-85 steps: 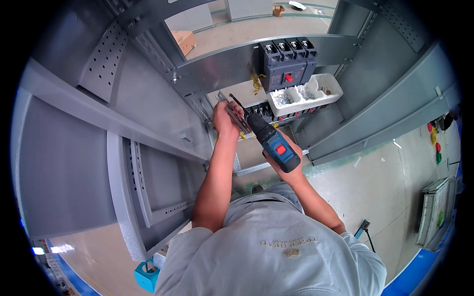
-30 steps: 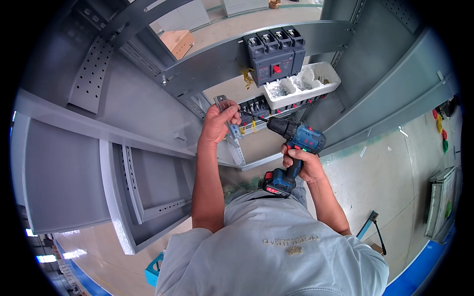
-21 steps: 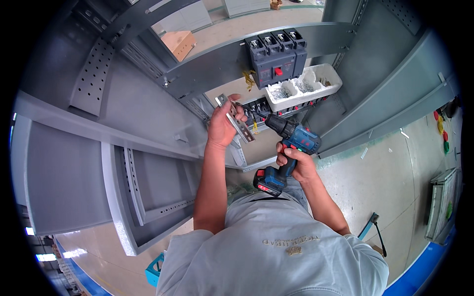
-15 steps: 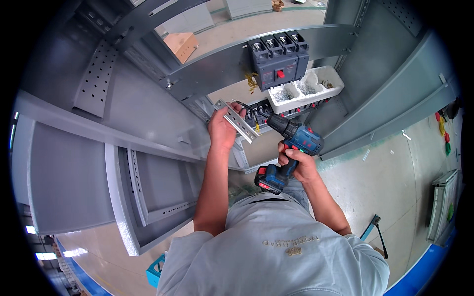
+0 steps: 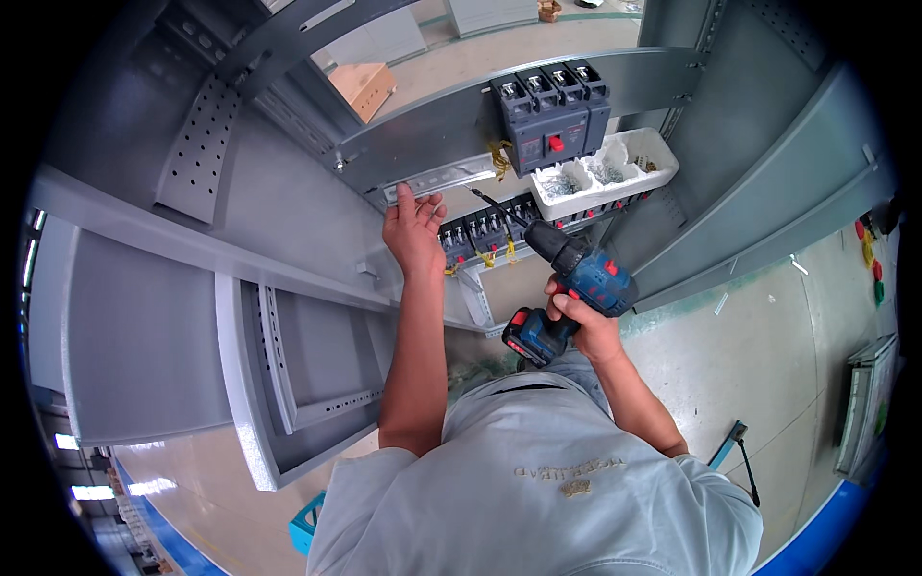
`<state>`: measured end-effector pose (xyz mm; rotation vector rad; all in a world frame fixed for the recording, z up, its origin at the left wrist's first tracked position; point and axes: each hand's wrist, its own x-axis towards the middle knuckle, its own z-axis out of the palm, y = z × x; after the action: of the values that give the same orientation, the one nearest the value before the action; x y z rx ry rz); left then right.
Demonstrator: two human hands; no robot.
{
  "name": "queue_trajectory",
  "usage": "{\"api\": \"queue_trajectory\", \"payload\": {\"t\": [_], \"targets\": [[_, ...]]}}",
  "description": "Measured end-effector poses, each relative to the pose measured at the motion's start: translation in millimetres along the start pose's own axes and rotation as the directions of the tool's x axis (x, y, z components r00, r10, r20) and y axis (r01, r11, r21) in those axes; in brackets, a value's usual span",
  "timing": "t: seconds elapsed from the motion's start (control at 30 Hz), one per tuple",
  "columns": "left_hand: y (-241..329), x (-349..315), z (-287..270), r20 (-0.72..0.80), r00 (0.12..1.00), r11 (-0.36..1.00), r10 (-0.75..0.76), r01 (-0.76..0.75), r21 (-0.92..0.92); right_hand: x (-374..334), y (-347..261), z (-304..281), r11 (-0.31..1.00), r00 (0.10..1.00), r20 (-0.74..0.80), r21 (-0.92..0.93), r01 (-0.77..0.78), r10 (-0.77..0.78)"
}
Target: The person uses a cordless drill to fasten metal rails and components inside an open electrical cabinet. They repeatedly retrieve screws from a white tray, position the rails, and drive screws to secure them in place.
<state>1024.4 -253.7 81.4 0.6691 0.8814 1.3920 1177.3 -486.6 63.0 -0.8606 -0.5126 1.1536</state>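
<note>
Left hand (image 5: pixel 415 235) at left end of slotted rail (image 5: pixel 449 176); can't tell whether my fingers pinch or only press. Rail lies along lower edge of crossplate (image 5: pixel 432 132), toward left corner. Right hand (image 5: pixel 592 326) wraps drill (image 5: pixel 588 276) grip. Risks, I judge: loose hold lets rail slip; wandering bit (image 5: pixel 492 204) snags yellow wires (image 5: pixel 500 160) by rail's right end.

Tan lettering (image 5: pixel 573 470) running upside down across a pale grey shirt (image 5: pixel 461 518), a small tan emblem (image 5: pixel 577 489) sitting just beside it — faint print showing on a dark circuit breaker (image 5: pixel 538 132), appearing too small to read.
</note>
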Motion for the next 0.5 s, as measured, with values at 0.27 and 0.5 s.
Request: {"api": "queue_trajectory", "payload": {"t": [0.27,0.5], "targets": [[-6,8,0,0.042,0.999,0.997,-0.018,0.021,-0.079,9,4,11,0.921,0.985,-0.066,-0.371,0.123,-0.158],[-10,25,2,0.148,0.988,0.982,0.034,-0.006,-0.189,20,5,15,0.893,0.985,-0.035,-0.429,0.136,-0.168]]}}
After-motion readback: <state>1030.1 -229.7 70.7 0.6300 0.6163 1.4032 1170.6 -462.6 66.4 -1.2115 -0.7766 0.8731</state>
